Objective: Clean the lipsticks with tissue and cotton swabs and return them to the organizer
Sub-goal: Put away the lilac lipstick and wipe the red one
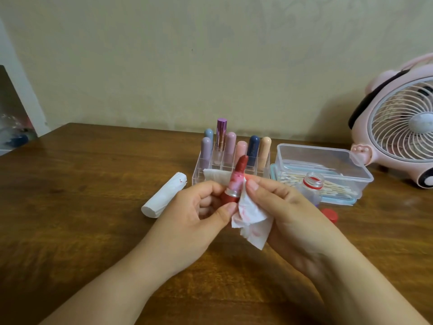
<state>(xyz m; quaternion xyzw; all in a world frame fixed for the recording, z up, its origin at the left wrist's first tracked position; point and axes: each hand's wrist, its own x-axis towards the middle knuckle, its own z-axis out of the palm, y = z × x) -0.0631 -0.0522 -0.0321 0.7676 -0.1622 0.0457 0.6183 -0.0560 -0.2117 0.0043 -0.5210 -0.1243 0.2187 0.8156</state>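
The left hand [206, 207] grips the red base of an uncapped lipstick [235, 184], thumb and fingers curled round it, holding it tilted with the bullet pointing up and away over the bench [93, 195]. The right hand [276, 202] pinches a tissue [250, 221] against the side of the tube just above the silver collar; the tissue already carries pink smears. The extended part of the tube looks streaked with pink and red, so the wiping seems partly done.

Behind the hands stands the clear organizer [232, 167], holding several capped lipsticks, with another piece of white tissue lying at its front edge. A tissue roll [164, 195] lies on the bench to the left. To the right, a clear box [328, 160] holds cotton swabs [316, 181], and just beside it stand a small open bottle [311, 184] and a red cap [330, 214]. A pink fan [398, 127] sits at the far right.

The bullet is wound out and exposed, so the main risk is pressure: a hard or sideways wipe near the tip could dent or snap the soft stick. The stained tissue could also spread colour back onto the tube or onto the fingers unless a clean patch is turned in. The open bottle stands close to the right wrist, and a careless sweep could knock it over into the swabs.
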